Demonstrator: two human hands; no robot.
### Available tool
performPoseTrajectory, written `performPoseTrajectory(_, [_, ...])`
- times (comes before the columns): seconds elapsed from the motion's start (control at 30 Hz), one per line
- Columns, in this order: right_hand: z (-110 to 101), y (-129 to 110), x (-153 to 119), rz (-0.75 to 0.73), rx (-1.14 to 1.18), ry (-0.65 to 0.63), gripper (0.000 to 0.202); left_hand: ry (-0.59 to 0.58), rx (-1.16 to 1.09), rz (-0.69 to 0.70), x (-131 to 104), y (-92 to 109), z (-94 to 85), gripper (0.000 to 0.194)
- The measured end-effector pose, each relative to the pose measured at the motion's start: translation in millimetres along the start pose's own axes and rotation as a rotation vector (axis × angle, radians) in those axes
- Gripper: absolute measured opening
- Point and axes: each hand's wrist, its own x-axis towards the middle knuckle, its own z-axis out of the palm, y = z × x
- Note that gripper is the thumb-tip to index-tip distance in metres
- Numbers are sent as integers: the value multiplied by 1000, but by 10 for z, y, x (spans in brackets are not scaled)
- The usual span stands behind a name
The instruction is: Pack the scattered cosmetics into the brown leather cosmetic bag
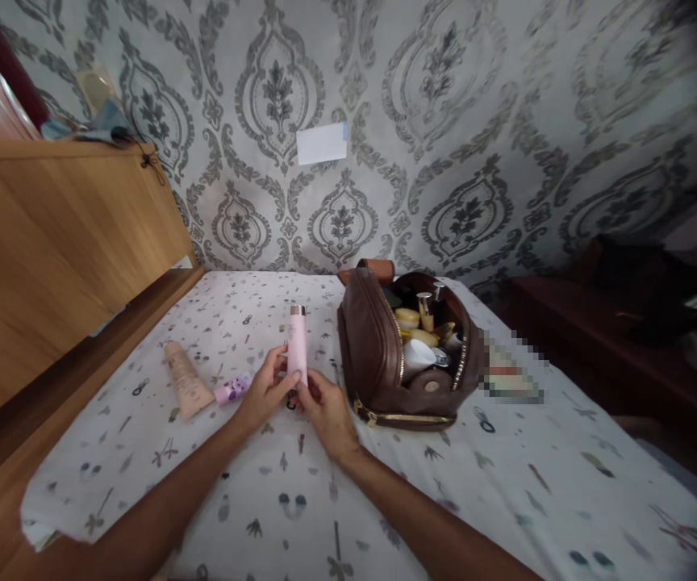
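Both hands hold one slim pink bottle with a silvery cap, upright above the patterned cloth. My left hand is closed around its left side, the thumb across the front. My right hand grips the lower end, thumb and fingers pressed to it. Left of my hands lies a small pink and purple tube. Farther left is a beige squeeze tube, lying aslant. To the right stands a brown toiletry bag, unzipped, with several cosmetics inside, among them a white container and a gold-capped bottle.
A white cloth with small printed motifs covers the surface. Beyond it rises a patterned wall with a white card. A wooden panel borders the left. Right of the bag is a blurred-out item; dark furniture stands farther right.
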Motion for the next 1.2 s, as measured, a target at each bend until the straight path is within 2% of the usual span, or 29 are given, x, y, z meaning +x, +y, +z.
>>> performPoseTrajectory(0.23, [-8,-78,-50,-162,-223,-2,28,53,-149,-27,55,-34,-14,45])
performPoseTrajectory(0.33, [-2,-64,-60,-185,-251,-16,33,67,-188,-50,63,-42,-17,44])
performPoseTrajectory(0.57, [-2,-32,-56,-72,30,-77,48,104,-268,-126,36,47,-33,40])
performPoseTrajectory(0.83, [-16,0,22,52,406,-123,41,68,-403,-125,44,106,-33,46])
performPoseTrajectory(1.2, [-3,38,83,145,447,-63,41,-53,-445,-145,15,111,-24,52])
